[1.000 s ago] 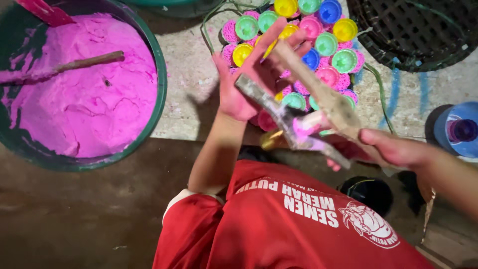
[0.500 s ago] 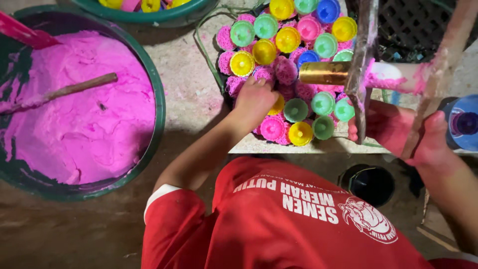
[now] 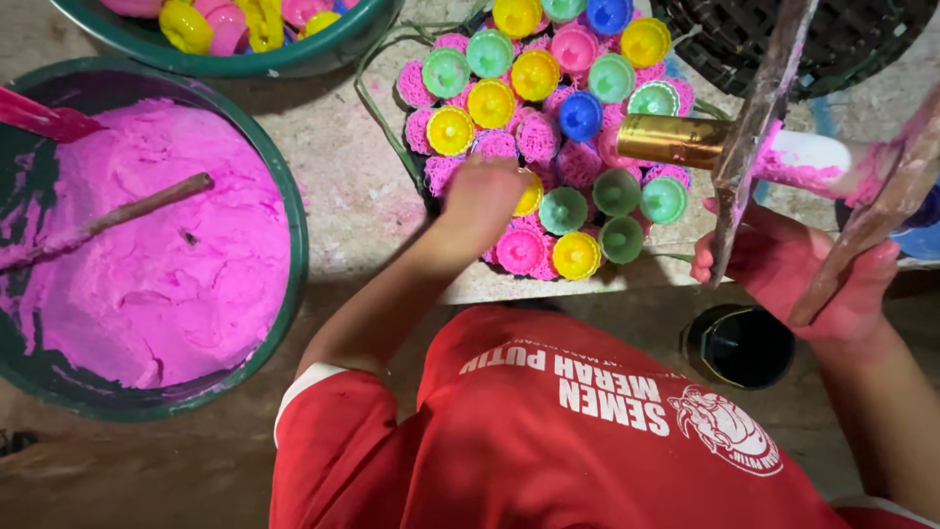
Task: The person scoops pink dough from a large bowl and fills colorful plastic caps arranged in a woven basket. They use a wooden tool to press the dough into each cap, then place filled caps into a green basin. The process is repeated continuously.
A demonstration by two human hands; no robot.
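My left hand reaches forward and rests, blurred, on a cluster of small fluted moulds in pink, yellow, green and blue, packed together on a board; a yellow mould shows just past its fingers. Whether it grips one is unclear. My right hand, stained pink, holds a press tool up at the right: two worn wooden slats, a brass cylinder and a white part smeared with pink paste. The tool hovers over the cluster's right edge.
A large green tub of pink paste sits at the left with a wooden stick and a red scoop in it. A green basin of loose moulds, a black basket and a black can stand around.
My left hand dropped from the tool down onto the mould cluster. My right hand swung the tool up and to the right, turning its slats upright.
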